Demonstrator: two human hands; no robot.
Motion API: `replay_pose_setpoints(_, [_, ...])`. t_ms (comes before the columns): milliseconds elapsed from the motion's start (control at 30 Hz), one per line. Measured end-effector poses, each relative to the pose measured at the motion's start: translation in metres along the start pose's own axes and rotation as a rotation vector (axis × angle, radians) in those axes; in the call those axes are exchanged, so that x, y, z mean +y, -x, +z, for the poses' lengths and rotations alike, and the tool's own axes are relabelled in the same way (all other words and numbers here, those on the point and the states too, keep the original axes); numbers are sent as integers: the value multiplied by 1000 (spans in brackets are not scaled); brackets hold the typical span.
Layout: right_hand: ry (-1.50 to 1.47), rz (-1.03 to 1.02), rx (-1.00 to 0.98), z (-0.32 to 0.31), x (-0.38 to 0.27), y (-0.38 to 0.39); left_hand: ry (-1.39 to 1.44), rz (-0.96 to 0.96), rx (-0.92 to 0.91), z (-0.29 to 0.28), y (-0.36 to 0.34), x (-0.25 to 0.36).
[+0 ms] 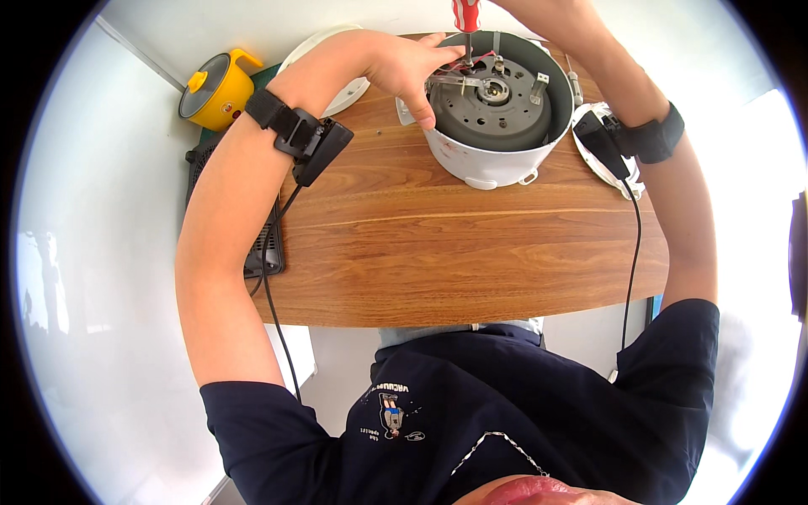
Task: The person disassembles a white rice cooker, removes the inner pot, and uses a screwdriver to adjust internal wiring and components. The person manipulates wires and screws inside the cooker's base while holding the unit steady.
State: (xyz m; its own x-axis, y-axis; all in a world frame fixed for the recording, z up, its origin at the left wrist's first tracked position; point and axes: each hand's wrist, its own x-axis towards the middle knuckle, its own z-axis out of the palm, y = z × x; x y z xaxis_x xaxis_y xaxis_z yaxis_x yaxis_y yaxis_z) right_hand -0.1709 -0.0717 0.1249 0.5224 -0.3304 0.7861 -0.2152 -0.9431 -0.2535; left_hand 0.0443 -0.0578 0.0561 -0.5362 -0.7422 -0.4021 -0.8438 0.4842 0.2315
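A white round rice cooker body [484,166] stands at the far side of the table. Inside it show a grey metal plate [513,118], brackets and red wires. My left hand [408,71] holds its left rim, thumb over the outer wall and fingers reaching inward near the screwdriver's shaft. A screwdriver [466,17] with a red and white handle stands upright, its tip down among the parts beside the wires. My right hand [526,7] is at the top of that handle; its fingers are cut off by the upper edge.
Behind my left arm lies a white round cover [347,99]; another white round part [599,168] lies under my right wrist. A yellow pot [220,94] with a lid and a black slotted tray [268,252] are at the left. Black cables hang from both wrist straps.
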Motion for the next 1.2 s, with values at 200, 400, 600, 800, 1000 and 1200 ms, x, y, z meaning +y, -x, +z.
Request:
replay_pose_setpoints(200, [-381, 296, -18, 2, -3, -5, 30, -3, -9, -1, 5, 0])
replay_pose_setpoints(400, [-163, 169, -28, -4, 2, -8, 73, -6, -55, -12, 12, 12])
replay_pose_setpoints(600, [-230, 281, -124, -14, -7, -15, 53, 5, -32, -10, 11, 10])
replay_pose_setpoints(800, [-49, 180, -6, -7, -4, -12, 56, -15, -39, -11, 12, 13])
replay_pose_setpoints(1000, [-184, 335, -49, -7, -3, -12, 8, 30, 12, -2, 5, -6])
replay_pose_setpoints(1200, [-156, 277, -151, -19, -15, -12, 172, 112, 132, -10, 3, 0])
